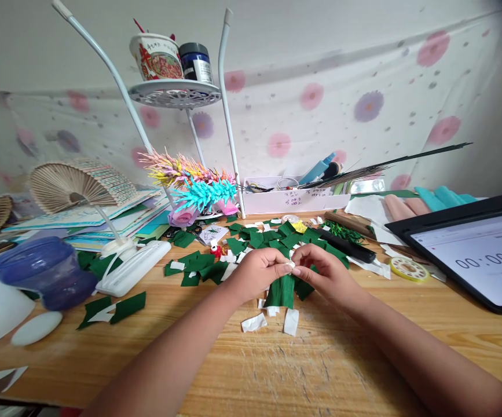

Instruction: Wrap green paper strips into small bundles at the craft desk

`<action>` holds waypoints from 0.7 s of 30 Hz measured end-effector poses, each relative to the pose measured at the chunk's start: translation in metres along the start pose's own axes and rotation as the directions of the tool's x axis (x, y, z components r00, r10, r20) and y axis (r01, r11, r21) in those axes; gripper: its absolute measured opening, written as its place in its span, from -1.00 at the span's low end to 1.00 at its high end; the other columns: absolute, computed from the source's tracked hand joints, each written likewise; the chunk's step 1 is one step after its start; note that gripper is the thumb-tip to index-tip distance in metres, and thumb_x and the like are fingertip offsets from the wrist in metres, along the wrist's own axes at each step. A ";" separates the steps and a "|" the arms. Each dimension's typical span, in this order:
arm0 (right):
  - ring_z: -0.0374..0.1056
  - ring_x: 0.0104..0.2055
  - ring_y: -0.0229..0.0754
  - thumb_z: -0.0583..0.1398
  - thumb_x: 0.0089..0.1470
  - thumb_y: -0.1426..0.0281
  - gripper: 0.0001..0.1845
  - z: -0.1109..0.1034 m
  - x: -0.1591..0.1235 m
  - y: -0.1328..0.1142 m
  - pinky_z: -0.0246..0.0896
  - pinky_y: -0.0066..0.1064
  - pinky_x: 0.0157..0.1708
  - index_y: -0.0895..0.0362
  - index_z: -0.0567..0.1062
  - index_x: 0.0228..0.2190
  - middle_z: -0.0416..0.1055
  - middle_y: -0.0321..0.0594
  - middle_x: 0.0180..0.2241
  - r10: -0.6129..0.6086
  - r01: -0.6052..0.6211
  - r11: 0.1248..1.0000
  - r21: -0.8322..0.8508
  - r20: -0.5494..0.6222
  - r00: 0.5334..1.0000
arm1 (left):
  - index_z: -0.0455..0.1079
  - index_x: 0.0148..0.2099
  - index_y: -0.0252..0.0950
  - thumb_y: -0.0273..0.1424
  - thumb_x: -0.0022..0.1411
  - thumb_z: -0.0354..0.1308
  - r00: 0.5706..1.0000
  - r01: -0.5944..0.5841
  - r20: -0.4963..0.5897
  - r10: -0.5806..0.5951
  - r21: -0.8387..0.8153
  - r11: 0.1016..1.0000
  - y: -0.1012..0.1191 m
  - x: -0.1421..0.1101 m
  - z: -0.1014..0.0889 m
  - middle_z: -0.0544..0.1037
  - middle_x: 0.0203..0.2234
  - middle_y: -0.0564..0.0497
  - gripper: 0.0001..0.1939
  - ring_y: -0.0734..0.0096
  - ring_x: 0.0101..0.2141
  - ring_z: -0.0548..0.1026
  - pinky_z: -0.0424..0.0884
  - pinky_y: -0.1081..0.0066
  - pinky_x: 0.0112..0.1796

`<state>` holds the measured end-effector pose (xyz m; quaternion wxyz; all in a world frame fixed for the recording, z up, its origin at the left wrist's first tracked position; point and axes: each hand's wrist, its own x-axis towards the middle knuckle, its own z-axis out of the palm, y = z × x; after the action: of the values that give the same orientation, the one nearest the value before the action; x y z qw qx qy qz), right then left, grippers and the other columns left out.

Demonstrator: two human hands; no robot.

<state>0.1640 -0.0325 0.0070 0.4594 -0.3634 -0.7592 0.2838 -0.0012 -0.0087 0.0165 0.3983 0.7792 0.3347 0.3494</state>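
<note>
My left hand (262, 273) and my right hand (326, 271) meet over the middle of the table, thumbs and fingers pinched together. Between the fingertips is a small white paper piece (292, 264), mostly covered by the fingers. Directly below them shows a ribbed green crepe paper piece (280, 292); whether the fingers also grip it I cannot tell. Many cut green paper pieces (211, 272) lie scattered beyond and beside the hands. Nearer to me lie a white paper strip (291, 322) and another white scrap (254, 322) on the wood.
A tablet (472, 260) showing a timer stands at the right, near a yellow tape roll (409, 269). At the back are a white box (294, 202) of tools and a metal stand (175, 92). A purple-blue container (44, 272) and a white lamp base (135, 269) occupy the left.
</note>
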 end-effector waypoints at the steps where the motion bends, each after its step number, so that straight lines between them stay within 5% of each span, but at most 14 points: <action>1: 0.19 -0.44 -0.26 0.08 -0.02 0.31 -0.88 0.000 -0.001 -0.001 0.12 -0.44 -0.45 0.12 0.27 -0.46 0.26 -0.26 -0.47 -0.017 0.017 0.999 -0.040 0.006 1.000 | 0.34 -0.44 -0.36 -0.35 0.04 0.04 1.000 0.006 0.016 -0.005 -0.016 1.000 0.000 0.000 0.000 0.37 -0.58 0.09 -0.84 0.58 -0.52 0.30 0.21 0.56 -0.49; 11: 0.18 -0.38 -0.19 0.02 0.04 0.41 -0.95 -0.004 -0.002 0.004 0.11 -0.37 -0.39 0.11 0.25 -0.43 0.28 -0.20 -0.46 -0.204 0.182 0.882 -0.435 -0.003 0.979 | 0.37 -0.22 -0.30 -0.43 0.11 -0.07 0.993 -0.082 0.094 0.071 0.120 0.989 0.007 -0.003 0.002 0.44 -0.41 0.05 -0.76 0.49 -0.40 0.32 0.23 0.50 -0.36; 17: 0.19 -0.37 -0.21 0.02 0.04 0.40 -0.94 -0.002 0.000 0.004 0.12 -0.39 -0.39 0.11 0.28 -0.39 0.29 -0.22 -0.41 -0.113 0.068 0.928 -0.367 -0.102 0.988 | 0.24 -0.04 -0.29 -0.37 0.05 0.01 0.999 0.019 0.021 -0.025 0.232 0.973 0.006 -0.008 0.011 0.27 -0.66 0.17 -0.63 0.59 -0.60 0.17 0.13 0.57 -0.54; 21: 0.20 -0.39 -0.24 0.03 0.03 0.36 -0.91 0.001 0.002 0.001 0.13 -0.42 -0.40 0.11 0.29 -0.44 0.28 -0.25 -0.43 -0.068 0.040 0.969 -0.242 -0.109 0.992 | 0.28 -0.15 -0.31 -0.37 0.03 0.04 1.000 0.006 -0.001 -0.006 0.199 0.980 0.004 -0.009 0.013 0.24 -0.67 0.18 -0.71 0.60 -0.61 0.14 0.09 0.58 -0.56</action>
<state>0.1630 -0.0302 0.0065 0.4633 -0.4112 -0.7694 0.1559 0.0056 -0.0224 0.0121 0.3194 0.8141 0.3703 0.3131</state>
